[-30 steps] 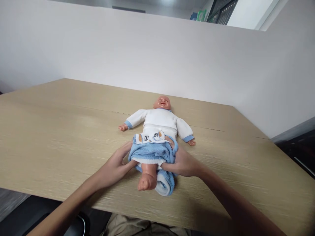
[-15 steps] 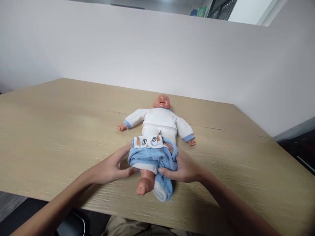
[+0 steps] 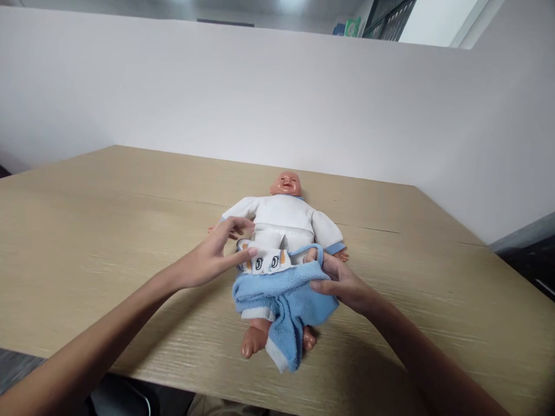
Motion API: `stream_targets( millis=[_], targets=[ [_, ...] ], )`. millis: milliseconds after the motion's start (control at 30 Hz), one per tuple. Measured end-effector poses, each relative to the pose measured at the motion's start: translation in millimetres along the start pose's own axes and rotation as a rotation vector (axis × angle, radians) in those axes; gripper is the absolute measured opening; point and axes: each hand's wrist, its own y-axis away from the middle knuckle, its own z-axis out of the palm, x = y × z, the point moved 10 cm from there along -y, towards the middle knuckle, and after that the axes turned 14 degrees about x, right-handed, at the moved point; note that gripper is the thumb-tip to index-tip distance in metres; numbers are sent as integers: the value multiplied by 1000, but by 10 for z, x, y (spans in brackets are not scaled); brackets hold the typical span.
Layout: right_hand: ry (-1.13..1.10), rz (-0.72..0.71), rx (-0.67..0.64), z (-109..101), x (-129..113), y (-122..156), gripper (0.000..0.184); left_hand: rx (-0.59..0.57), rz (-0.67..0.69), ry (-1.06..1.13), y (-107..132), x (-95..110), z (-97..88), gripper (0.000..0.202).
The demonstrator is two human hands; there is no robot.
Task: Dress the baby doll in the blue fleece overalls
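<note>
A baby doll (image 3: 284, 211) in a white top with blue cuffs lies on its back, its feet towards me. Light-blue fleece pants (image 3: 299, 294) with a printed white waistband cover its lower legs. One doll foot pokes out of a white-edged leg opening; the other foot shows beside a pant leg that hangs loose. My right hand (image 3: 340, 280) grips the pants' waist edge, thumb outside and fingers inside. Above the waistband on the other side is my left hand (image 3: 212, 254), fingers apart, its thumb near the printed band. Whether that thumb touches the cloth I cannot tell.
The doll lies on a wooden table (image 3: 130, 225) with a seam across it. A white wall (image 3: 260, 98) rises behind the table. A dark chair (image 3: 117, 398) stands below the near edge at left.
My left hand has let go of the pants and moved up towards the doll's waist. My right hand has drawn its side of the pants up and right, baring the second foot.
</note>
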Motion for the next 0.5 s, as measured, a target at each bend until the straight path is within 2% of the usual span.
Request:
stream_targets(
  millis=[67, 100, 233, 333, 400, 500],
  targets=[
    [-36, 26, 35, -47, 53, -20, 53, -46, 45, -42, -116, 184, 83, 62],
    [-48, 40, 49, -65, 82, -25, 53, -116, 74, -67, -160, 286, 168, 62],
    [-89, 63, 87, -119, 143, -21, 54, -525, 191, -210, -241, 607, 591, 56],
    [-65, 75, 84, -156, 138, -1, 54, -846, 160, -115, -221, 706, 881, 46],
    [-24, 95, 8, -114, 114, 39, 52, -1000, 118, 50, -195, 756, 1036, 39],
    [58, 125, -200, 52, 77, 167, 50, -1056, 56, 242, -209, 718, 1199, 39]
  ],
)
